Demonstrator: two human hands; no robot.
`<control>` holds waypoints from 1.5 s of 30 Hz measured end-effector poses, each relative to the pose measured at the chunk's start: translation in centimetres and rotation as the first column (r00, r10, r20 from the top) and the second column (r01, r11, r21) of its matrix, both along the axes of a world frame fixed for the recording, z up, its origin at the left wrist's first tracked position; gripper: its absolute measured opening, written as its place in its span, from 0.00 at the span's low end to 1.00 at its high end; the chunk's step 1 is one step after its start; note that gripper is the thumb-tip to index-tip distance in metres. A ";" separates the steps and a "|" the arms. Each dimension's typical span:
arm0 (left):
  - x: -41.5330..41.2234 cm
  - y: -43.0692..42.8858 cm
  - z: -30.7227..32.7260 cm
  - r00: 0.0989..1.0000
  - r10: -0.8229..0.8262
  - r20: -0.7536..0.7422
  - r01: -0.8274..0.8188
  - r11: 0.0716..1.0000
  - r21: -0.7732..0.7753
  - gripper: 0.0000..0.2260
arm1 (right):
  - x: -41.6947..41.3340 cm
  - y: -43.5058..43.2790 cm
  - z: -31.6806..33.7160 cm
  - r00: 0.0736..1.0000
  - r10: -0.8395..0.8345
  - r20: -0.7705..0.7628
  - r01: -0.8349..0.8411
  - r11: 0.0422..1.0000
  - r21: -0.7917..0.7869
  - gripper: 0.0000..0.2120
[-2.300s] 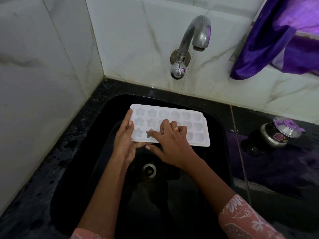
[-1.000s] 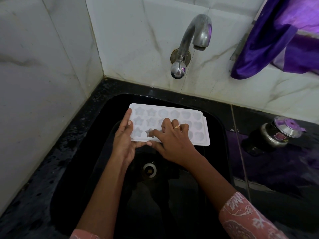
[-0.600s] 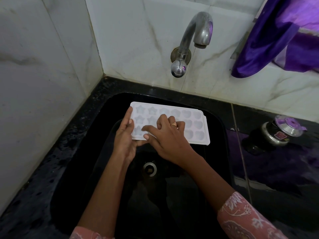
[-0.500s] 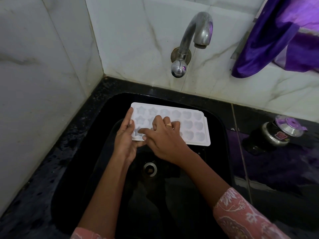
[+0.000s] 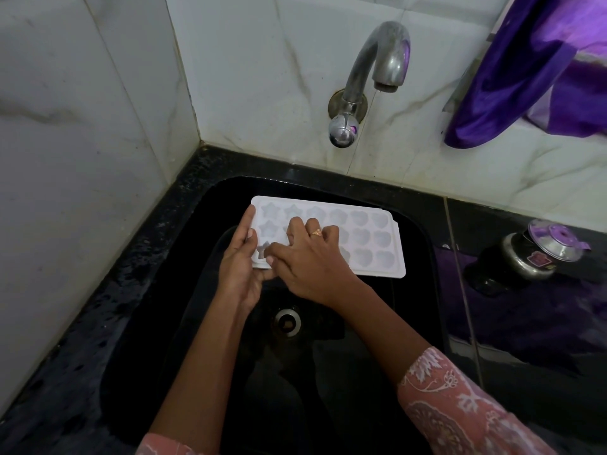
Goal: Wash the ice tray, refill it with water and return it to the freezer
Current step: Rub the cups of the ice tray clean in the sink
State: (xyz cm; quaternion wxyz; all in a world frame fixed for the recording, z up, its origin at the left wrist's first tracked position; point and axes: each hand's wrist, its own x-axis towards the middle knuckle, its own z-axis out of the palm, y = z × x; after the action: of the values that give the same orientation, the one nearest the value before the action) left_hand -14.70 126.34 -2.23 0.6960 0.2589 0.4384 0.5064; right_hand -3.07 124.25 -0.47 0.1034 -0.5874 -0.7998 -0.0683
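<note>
Right hand (image 5: pixel 308 264) slid leftward toward left hand (image 5: pixel 239 270); both grip the ice tray (image 5: pixel 374 238), lying left-right.

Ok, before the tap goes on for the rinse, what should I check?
1. Tray in sink, cavities up: ok.
2. Left hand holds tray's left end: ok.
3. Right hand clear of the cavities: not ok, fingers on them.
4. Tray under tap spout: cannot tell.
5. Drain uncovered: ok.
6. Water off: ok, none flowing.
</note>
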 end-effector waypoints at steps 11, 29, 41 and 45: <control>0.4 -0.3 0.3 0.999 0.022 0.033 -0.021 1.000 -0.020 0.17 | -0.5 -0.2 -0.4 0.998 -0.005 -0.064 0.002 0.999 -0.054 0.22; -0.7 -0.1 -0.5 1.000 0.010 0.014 -0.010 1.000 -0.015 0.20 | 11.2 -2.1 0.7 0.269 -0.735 -0.622 0.295 0.678 -0.674 0.21; -1.8 0.1 -0.8 0.908 -0.050 -0.416 0.144 0.970 0.197 0.10 | 11.8 -3.6 -0.2 0.057 -0.575 -0.816 0.410 0.759 -0.506 0.13; -1.7 0.5 -1.5 0.832 0.037 -0.554 0.146 0.948 0.281 0.09 | 11.8 -3.8 -0.4 0.078 -0.533 -0.842 0.461 0.769 -0.444 0.12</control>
State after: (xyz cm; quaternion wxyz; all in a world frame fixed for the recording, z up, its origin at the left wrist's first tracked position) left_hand -16.36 126.82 -3.70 0.5040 0.5131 0.5273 0.4524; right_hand 8.74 120.41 -0.87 0.5052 -0.7451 -0.3290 0.2851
